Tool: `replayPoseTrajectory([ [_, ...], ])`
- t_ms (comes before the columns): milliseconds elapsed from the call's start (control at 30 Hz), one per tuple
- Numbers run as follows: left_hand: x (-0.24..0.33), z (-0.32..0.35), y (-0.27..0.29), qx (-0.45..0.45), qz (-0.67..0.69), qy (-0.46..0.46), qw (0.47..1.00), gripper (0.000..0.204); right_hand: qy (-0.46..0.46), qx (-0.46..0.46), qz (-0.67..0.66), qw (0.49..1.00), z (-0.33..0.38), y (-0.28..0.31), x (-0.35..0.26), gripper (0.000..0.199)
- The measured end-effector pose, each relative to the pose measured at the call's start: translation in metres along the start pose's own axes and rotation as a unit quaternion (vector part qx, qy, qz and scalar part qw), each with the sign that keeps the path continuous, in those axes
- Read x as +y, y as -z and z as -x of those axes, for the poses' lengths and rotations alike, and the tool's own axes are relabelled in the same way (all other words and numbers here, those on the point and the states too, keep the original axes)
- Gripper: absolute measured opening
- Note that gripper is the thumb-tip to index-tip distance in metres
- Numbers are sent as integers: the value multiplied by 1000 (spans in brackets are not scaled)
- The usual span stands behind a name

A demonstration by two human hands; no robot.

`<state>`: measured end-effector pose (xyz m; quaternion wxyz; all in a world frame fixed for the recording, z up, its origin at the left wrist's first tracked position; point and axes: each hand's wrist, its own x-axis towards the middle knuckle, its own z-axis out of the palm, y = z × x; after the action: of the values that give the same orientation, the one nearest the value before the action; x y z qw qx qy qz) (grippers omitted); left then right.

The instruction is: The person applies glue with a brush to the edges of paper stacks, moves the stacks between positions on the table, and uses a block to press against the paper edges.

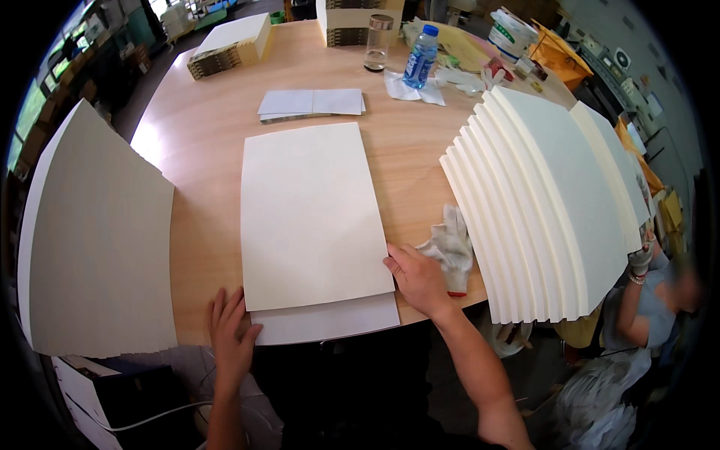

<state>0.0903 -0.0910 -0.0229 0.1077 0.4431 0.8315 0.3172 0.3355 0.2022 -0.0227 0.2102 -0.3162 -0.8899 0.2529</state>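
Note:
A large cream sheet (pixel 311 214) lies on a white sheet (pixel 330 319) at the front of the round wooden table (pixel 202 150). My left hand (pixel 231 337) rests flat at the lower left corner of the two sheets, fingers spread. My right hand (pixel 418 279) presses on the cream sheet's lower right corner, thumb on the edge. Neither hand grips anything. A white work glove (pixel 451 247) lies just right of my right hand.
A fanned stack of cream boards (pixel 540 202) lies at the right, another cream stack (pixel 97 240) at the left. Folded white sheets (pixel 311 103), a glass jar (pixel 377 43), a blue-capped water bottle (pixel 421 56) and bundled stacks (pixel 229 46) sit farther back. Another person (pixel 649 300) sits at the lower right.

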Motion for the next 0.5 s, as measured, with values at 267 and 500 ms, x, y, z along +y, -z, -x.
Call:
replayPoseTrajectory([
  [267, 3, 1, -2, 7, 1, -2, 1000, 68, -4, 18, -98, 995, -2, 3, 8, 22],
  [500, 1, 6, -8, 31, -8, 18, 999, 71, -117, -65, -105, 985, 7, 19, -5, 34],
])
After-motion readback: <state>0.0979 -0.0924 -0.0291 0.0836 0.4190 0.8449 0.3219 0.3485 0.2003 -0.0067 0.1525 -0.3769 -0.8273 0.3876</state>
